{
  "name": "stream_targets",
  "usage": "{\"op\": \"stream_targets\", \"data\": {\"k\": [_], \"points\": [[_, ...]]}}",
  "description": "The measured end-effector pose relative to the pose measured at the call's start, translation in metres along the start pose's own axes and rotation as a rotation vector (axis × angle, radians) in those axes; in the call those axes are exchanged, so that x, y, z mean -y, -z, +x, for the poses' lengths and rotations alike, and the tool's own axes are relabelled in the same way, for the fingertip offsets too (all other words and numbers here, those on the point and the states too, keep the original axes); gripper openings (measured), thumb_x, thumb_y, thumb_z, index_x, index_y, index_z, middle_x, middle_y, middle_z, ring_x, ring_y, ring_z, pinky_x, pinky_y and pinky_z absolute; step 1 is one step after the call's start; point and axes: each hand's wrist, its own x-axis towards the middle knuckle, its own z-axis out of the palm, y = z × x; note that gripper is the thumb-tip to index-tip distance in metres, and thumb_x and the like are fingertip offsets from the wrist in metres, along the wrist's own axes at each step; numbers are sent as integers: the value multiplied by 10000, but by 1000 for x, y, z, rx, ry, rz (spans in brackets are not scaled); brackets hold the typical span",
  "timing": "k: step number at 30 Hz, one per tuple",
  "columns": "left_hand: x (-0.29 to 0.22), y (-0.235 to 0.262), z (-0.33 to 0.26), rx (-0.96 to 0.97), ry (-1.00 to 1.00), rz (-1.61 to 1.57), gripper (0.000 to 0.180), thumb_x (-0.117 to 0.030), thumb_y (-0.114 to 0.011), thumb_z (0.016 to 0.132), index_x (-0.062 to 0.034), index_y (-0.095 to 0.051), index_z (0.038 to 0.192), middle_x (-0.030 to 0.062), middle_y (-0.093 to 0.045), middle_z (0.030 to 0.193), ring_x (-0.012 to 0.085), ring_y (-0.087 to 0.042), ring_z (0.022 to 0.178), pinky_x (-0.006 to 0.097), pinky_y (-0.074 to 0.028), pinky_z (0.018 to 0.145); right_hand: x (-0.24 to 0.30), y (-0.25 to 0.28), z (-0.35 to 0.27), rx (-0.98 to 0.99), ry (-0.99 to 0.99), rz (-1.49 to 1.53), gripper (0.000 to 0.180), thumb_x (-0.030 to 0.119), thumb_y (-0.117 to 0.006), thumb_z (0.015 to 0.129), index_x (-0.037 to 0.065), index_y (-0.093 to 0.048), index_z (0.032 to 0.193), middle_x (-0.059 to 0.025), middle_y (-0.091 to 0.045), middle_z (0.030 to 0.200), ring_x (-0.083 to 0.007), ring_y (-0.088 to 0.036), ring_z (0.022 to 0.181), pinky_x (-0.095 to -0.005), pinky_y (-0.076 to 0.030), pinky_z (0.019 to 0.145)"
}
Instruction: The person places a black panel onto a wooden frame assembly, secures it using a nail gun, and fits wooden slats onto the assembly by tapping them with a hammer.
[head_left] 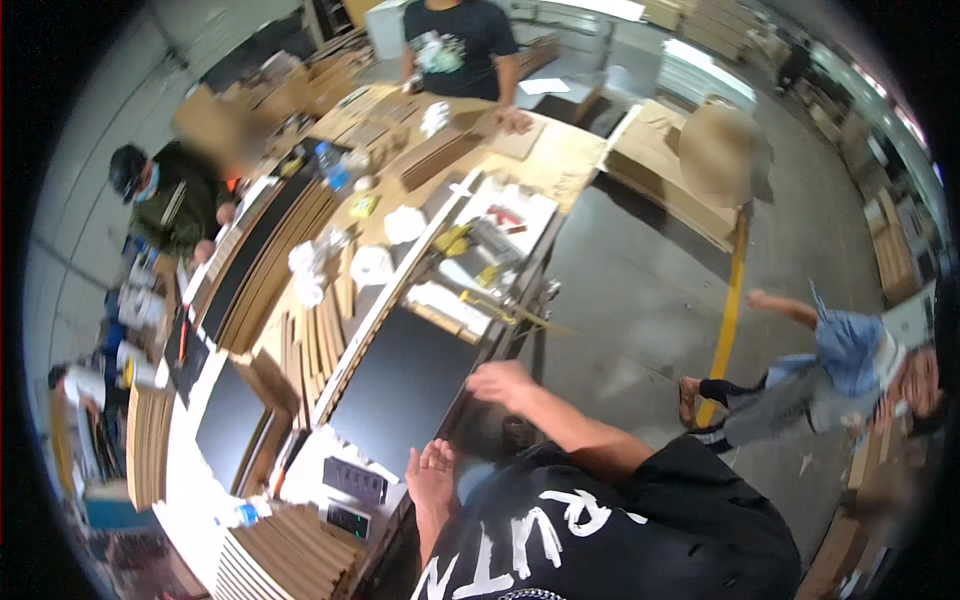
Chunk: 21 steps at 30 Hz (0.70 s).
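A dark flat panel (405, 375) lies on the bench in front of me. Off its near right corner hangs my right hand (502, 384), fingers curled together; whatever is inside them, if anything, is hidden. My left hand (432, 474) is beside the panel's near edge, palm turned up, fingers stretched out and holding nothing. A black control box (353, 481) sits close to the left hand, with a smaller device (347, 521) with a green light below it.
Stacked brown boards (290, 555) stand at the near left, and long strips (275, 255) farther off. A tool tray (490, 250) lies beyond the panel. Co-workers stand at the far side (460, 50) and left (175, 205); another person (840, 360) is on the right-hand floor.
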Motion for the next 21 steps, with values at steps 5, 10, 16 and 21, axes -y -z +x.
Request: {"op": "stream_targets", "data": {"k": [5,10,16,21], "points": [[-20,47,-15,-577,-217,295,387,-294,-573,955,-30,-531,1235,120,-574,1218,310,-559,1148,484,-441,1009,16,12,10,-172,309,4,137,90,-605,889,52,-518,791,-2,-471,704,-167,-473,607,-302,-401,558],[-28,56,-14,-390,-387,379,562,-337,-597,947,-41,-449,1401,121,-465,1397,259,-390,1345,489,-246,1152,-11,-4,49,-133,394,-411,233,149,-608,875,-15,-445,848,-87,-476,786,-197,-439,768,-368,-393,719],[-32,30,-7,-482,-334,561,176,-248,-665,914,-153,-577,1034,1,-572,912,130,-536,801,304,-400,649,9,-5,19,-377,613,-959,280,225,-610,846,-2,-574,1006,-258,-657,956,-432,-640,953,-509,-497,809],[-63,32,0,-407,-186,672,209,-352,-566,957,-162,-547,874,-54,-405,660,87,-390,542,306,-305,487,9,-14,38,-316,606,-1089,338,206,-651,838,13,-655,1115,-235,-642,1141,-414,-611,1082,-497,-505,912]]}}
